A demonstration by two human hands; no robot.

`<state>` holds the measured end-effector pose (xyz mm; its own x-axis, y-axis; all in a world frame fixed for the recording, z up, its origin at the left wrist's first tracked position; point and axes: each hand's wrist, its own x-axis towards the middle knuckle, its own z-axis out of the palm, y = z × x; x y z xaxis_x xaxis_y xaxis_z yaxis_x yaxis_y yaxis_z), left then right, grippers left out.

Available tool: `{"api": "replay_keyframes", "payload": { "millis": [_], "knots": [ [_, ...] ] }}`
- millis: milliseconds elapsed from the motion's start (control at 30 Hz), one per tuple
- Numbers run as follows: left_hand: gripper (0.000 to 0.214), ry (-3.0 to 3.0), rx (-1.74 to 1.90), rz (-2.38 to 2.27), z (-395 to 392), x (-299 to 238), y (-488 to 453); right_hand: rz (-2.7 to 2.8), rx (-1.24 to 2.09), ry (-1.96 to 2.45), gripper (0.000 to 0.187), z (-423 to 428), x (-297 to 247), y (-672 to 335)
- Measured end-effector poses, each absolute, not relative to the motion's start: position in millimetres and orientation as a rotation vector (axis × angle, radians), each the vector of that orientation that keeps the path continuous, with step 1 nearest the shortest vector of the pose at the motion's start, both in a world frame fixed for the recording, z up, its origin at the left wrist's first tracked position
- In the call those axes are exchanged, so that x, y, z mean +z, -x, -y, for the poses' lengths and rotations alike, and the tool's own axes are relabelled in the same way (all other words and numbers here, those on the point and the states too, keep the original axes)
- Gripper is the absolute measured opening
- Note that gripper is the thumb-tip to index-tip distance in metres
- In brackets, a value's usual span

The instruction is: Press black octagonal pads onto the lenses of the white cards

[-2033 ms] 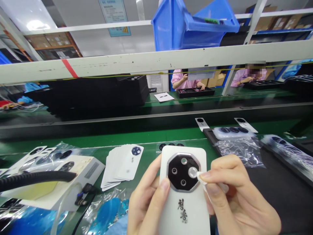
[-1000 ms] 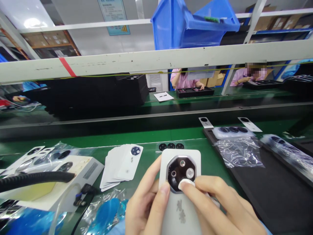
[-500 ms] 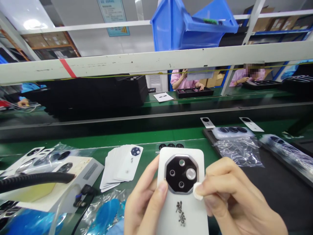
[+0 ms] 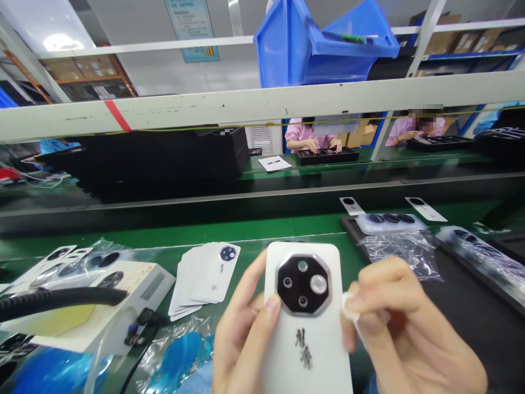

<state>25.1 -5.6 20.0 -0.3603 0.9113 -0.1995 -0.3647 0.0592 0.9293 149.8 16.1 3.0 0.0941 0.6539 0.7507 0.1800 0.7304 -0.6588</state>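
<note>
My left hand (image 4: 250,328) grips a white phone back cover (image 4: 305,339) by its left side, thumb on the front face. The cover stands upright, facing me, with a black octagonal camera window (image 4: 303,284) in a silver rim and dark brush-like lettering below. Just off its right edge, my right hand (image 4: 406,323) pinches a small white wipe (image 4: 350,306) between thumb and fingers. Left of my hands lies a fanned stack of white back covers (image 4: 200,282), the top one with a similar camera window.
A white box-like device (image 4: 143,290) with a black hose (image 4: 61,303) stands at the left. Blue film pieces (image 4: 176,355) lie in clear plastic nearby. At right, a dark tray (image 4: 471,323) holds plastic-wrapped parts (image 4: 391,221). Co-workers in pink sit beyond the crossbar (image 4: 229,106).
My right hand has moved the wipe off the camera rim's lower right to beside the cover's right edge. The cover has shifted up slightly.
</note>
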Motion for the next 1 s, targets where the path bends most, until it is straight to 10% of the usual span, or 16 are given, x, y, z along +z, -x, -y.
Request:
{"api": "replay_keyframes", "payload": {
  "millis": [167,467,1000],
  "knots": [
    [0.064,-0.878,1.377,-1.095,-22,-36,-29,1.275,0.348,0.876,0.004,-58,-4,-175],
    [0.058,-1.4,1.06,-1.527,-39,-218,-19,1.754,0.781,1.26,0.046,-161,-133,-197],
    [0.034,-1.733,0.812,-2.066,-208,-205,30,2.128,0.58,1.361,0.037,-224,-223,-171]
  ]
}}
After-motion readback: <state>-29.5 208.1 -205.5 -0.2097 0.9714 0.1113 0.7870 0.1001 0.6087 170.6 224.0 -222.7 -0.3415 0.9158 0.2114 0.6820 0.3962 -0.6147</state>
